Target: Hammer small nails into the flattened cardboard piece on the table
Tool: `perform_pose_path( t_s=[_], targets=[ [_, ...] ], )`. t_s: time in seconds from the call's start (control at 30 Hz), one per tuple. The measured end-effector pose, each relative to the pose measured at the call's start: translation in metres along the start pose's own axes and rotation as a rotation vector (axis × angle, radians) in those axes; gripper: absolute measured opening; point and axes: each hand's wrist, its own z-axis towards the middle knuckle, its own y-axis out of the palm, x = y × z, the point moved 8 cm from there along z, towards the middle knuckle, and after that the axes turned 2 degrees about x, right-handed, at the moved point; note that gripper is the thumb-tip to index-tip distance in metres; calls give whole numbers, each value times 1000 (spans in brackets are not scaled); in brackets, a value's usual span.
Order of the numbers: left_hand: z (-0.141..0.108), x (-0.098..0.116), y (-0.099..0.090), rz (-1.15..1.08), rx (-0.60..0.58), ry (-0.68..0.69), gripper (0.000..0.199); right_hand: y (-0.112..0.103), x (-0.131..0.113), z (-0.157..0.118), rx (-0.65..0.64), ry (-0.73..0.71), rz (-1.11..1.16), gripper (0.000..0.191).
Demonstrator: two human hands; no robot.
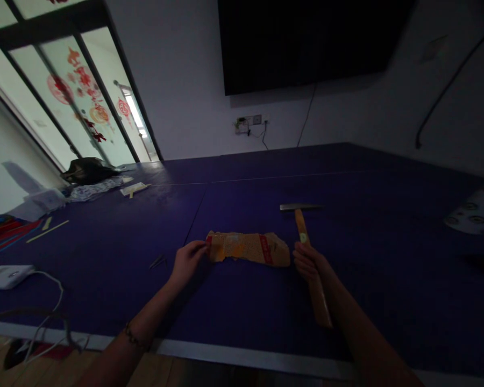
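A torn strip of brown cardboard [246, 248] with red printed bands lies across the dark purple table top. At its left end, my left hand [189, 262] has its fingers closed on the edge; anything small between the fingertips is hidden. My right hand [310, 261] grips a hammer [319, 301] partway along its wooden handle, just right of the cardboard. The hammer's metal head [300, 207] points away from me, above the table and apart from the strip. Several thin dark metal pieces, perhaps nails [157, 262], lie left of my left hand.
A white box-like device [8, 276] with a cable sits at the left edge. Behind it are coloured strips [12, 236], a small white tray [134, 188] and a dark bag [89, 171]. A patterned white object [474, 212] stands at right. The table's pale front edge [242, 353] runs before me.
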Motion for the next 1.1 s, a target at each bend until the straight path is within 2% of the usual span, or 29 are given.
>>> perform_pose_path(
  t_s=[0.17, 0.27, 0.37, 0.53, 0.77, 0.97, 1.1],
  targets=[
    [28, 36, 81, -109, -54, 75, 15, 1, 1, 0, 30, 19, -47, 46],
    [34, 49, 128, -114, -154, 108, 10, 0, 1, 0, 38, 19, -73, 49],
    [34, 54, 156, -119, -192, 138, 8, -1, 0, 0, 45, 15, -89, 51],
    [30, 46, 169, -117, -186, 114, 9, -6, 2, 0, 53, 23, -89, 54],
    [25, 43, 168, -109, -203, 143, 6, -15, 8, -1, 59, 45, -91, 49],
    [23, 46, 171, -80, -223, 207, 6, -13, 9, -3, 68, 55, -114, 47],
    [24, 46, 169, -74, -194, 248, 5, -12, 8, -3, 84, 64, -143, 48]
  ],
)
